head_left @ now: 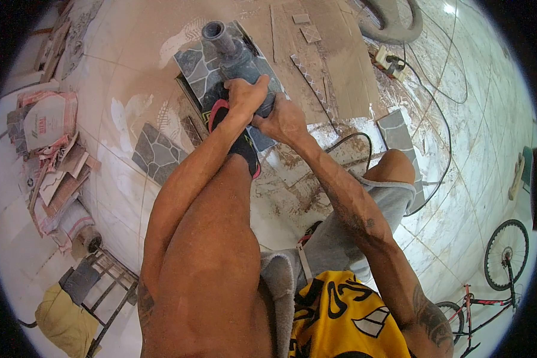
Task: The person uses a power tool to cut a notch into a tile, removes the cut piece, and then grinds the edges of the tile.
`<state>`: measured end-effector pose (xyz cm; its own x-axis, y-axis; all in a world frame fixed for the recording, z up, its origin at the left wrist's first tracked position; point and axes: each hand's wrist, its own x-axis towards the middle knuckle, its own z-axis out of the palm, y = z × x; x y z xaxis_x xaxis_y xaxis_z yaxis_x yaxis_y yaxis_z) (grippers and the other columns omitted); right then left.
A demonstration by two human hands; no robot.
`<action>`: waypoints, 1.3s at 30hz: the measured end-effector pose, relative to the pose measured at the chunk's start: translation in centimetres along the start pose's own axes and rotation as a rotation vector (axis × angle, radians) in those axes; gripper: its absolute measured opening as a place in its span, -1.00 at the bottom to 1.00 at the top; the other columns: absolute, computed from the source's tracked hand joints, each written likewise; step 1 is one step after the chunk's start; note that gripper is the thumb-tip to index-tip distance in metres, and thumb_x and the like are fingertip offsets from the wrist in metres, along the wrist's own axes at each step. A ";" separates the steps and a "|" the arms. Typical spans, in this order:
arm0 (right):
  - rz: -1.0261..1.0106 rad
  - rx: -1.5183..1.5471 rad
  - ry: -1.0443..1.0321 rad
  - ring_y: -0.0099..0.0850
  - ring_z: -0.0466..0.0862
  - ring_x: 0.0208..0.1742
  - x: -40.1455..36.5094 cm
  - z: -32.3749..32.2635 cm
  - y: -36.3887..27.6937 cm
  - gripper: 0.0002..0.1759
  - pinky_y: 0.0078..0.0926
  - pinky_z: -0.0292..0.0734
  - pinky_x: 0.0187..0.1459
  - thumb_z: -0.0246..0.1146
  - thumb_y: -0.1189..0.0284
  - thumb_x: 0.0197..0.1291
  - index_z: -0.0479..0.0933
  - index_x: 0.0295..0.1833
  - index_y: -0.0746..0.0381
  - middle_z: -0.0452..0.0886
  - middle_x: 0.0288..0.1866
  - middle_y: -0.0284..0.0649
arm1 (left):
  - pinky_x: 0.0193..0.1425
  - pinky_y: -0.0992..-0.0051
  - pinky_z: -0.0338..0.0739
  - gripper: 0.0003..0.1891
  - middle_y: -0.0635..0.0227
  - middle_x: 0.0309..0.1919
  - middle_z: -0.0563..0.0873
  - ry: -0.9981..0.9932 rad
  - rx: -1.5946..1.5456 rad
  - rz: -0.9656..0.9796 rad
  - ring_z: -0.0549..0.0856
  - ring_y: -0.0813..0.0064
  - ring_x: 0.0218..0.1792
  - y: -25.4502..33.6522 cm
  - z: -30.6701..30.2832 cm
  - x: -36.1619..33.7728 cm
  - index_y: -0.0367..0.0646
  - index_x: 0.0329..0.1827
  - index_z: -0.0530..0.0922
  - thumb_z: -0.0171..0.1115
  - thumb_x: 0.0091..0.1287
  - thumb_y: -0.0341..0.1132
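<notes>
Both hands are wrapped round a dusty dark power tool with a round, pipe-like nozzle [219,37] at its far end. My left hand [247,96] grips it from the left side, and my right hand [282,121] holds its near end from the right. Beneath the tool lies a grey stone-patterned tile [191,64]. A foot in a black and pink sandal [243,146] rests on the tile's near left part, close to my left hand. The tool's underside and working part are hidden.
More patterned tiles lie left [155,152] and right [398,134]. Cardboard [349,77] with tile strips [316,95] spreads beyond. A black cable [444,128] curves right from a socket block [388,62]. Sacks and scraps [49,122] lie left; a bicycle [507,256] lower right.
</notes>
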<state>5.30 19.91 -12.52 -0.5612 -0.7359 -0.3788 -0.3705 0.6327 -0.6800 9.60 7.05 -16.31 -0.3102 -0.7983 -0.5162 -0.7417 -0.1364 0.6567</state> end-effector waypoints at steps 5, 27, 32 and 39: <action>0.010 0.001 -0.011 0.10 0.73 -0.17 0.1 0.1 0.1 -0.25 -0.04 0.61 -0.08 0.47 0.03 -0.08 0.45 -0.04 0.48 0.69 -0.26 0.21 | 0.04 0.37 0.55 -0.15 -0.19 0.01 0.57 0.014 -0.024 0.017 0.65 0.22 -0.02 0.2 0.0 -0.3 -0.78 0.08 0.16 0.43 0.20 -0.08; 0.017 0.007 -0.032 0.11 0.73 -0.20 -1.1 -0.3 0.4 -0.26 -0.02 0.61 -0.12 0.48 0.06 -0.08 0.43 -0.05 0.49 0.68 -0.29 0.21 | 0.20 0.29 0.53 -0.10 -0.51 0.02 0.53 -0.022 -0.040 0.051 0.64 -0.12 0.12 1.1 -0.5 -2.9 -0.83 0.10 0.11 0.36 0.15 -0.06; 0.023 -0.003 -0.017 0.11 0.73 -0.20 -1.1 -0.3 0.3 -0.26 -0.02 0.62 -0.12 0.48 0.06 -0.08 0.43 -0.05 0.49 0.68 -0.29 0.21 | 0.21 0.29 0.53 -0.12 -0.48 0.05 0.51 -0.024 -0.058 0.037 0.63 -0.09 0.13 0.7 -0.2 -2.5 -0.79 0.11 0.10 0.36 0.16 -0.07; 0.035 0.024 -0.058 0.12 0.73 -0.18 -1.0 -0.5 0.3 -0.24 -0.03 0.61 -0.09 0.46 0.05 -0.07 0.43 0.00 0.50 0.68 -0.26 0.23 | 0.08 0.37 0.56 -0.11 -0.20 0.03 0.56 -0.046 -0.097 0.011 0.65 0.20 -0.01 0.3 -0.1 -2.0 -0.73 0.14 0.12 0.46 0.17 -0.07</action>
<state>5.39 21.01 -12.03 -0.5294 -0.7265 -0.4380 -0.3334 0.6530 -0.6801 10.06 8.61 -15.05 -0.3464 -0.7728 -0.5317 -0.6777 -0.1857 0.7115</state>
